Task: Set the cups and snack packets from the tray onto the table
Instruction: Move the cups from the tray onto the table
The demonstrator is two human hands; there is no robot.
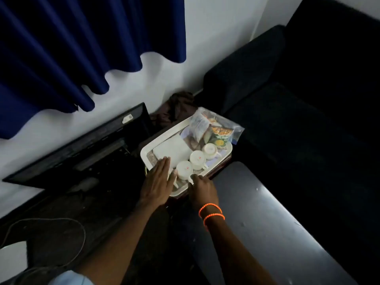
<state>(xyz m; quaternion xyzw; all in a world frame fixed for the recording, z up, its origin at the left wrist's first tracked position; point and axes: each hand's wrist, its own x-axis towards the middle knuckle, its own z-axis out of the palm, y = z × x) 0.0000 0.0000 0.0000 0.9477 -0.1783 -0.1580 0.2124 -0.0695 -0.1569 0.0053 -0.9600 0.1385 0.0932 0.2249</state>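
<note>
A blue curtain hung over a white wall at the left, a dark sofa filled the right, and a grey table lay near it. Between them a white tray held, left to right, a white napkin, three upturned white cups and bagged snack packets. The left hand lay flat with straight fingers at the tray's near end beside the nearest cup, while the right hand reached that cup with curled fingers; its grip could not be told.

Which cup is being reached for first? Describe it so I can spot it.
Find the white tray beside the dark sofa. Three white cups stand in a diagonal row on it. It is the cup at the near end, between both hands, farthest from the snack packets.
</note>
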